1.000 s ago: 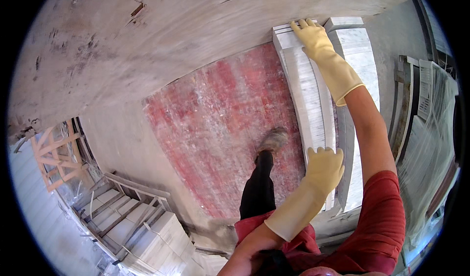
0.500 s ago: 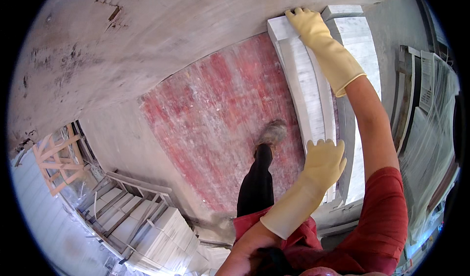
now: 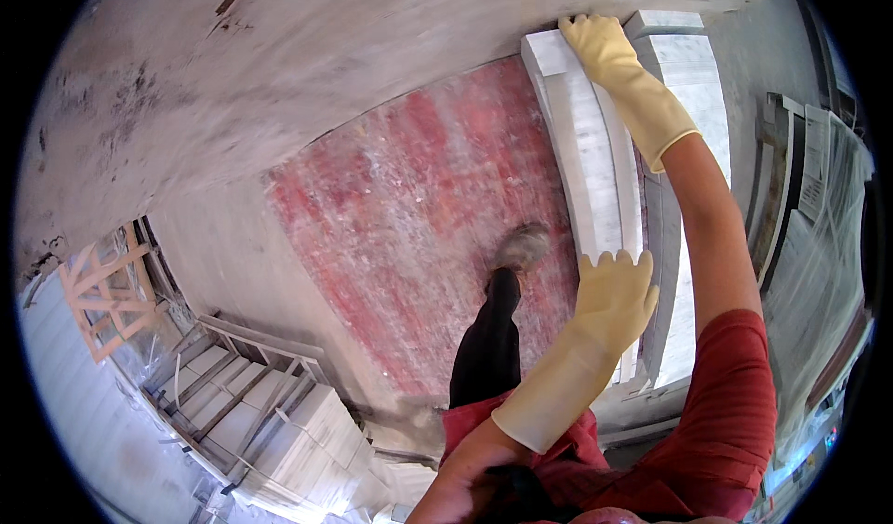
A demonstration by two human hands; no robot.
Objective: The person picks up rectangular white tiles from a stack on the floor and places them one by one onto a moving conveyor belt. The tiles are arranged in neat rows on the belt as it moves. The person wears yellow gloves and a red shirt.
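A long, pale stone slab lies lengthwise at the right, on or against other strips under it. My right hand, in a cream rubber glove, has its fingers bent over the slab's far end, beside the wall. Lower down, my left hand, gloved the same way, rests across the nearer part of the slab. Its fingers bend down over it, their tips not clearly visible. Right of this slab stands a second white slab stack, partly behind my right forearm.
A worn red floor panel spreads left of the slab, where my foot stands. The bare grey wall rises at the far side. Crated white blocks and a wooden frame are at lower left; plastic sheeting hangs at right.
The whole view has shifted slightly, with the slab and my right hand a little farther right in it. My left hand appears slightly farther up along the slab; both hands remain on it.
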